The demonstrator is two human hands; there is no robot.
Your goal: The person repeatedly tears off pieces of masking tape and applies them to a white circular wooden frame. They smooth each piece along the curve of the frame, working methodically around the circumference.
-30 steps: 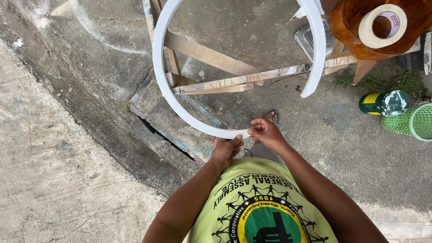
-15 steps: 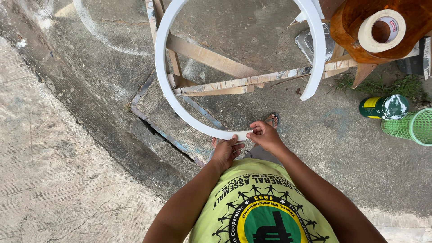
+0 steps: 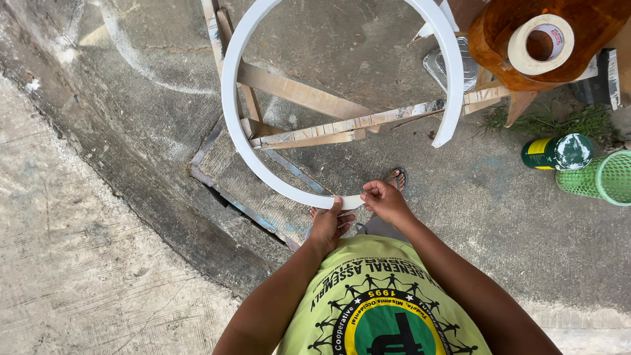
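A large white curved band, an open ring (image 3: 231, 125), arcs from its far free end at the right round to me. My left hand (image 3: 328, 223) pinches the ring's near end from below. My right hand (image 3: 384, 200) grips a short pale strip of tape (image 3: 353, 201) at that same end, fingers closed on it. Both hands sit close together just above my yellow-green shirt. A roll of masking tape (image 3: 540, 43) rests on a brown wooden stool (image 3: 499, 46) at the upper right.
Wooden slats (image 3: 342, 125) lie crossed on the concrete under the ring. A green and yellow can (image 3: 557, 152) and a green mesh basket (image 3: 601, 176) stand at the right. A sandalled foot (image 3: 396, 177) shows beyond my right hand. A curved concrete ledge runs along the left.
The ring's near end and both hands have shifted slightly; my right hand has drawn closer to the left hand at the taped end.
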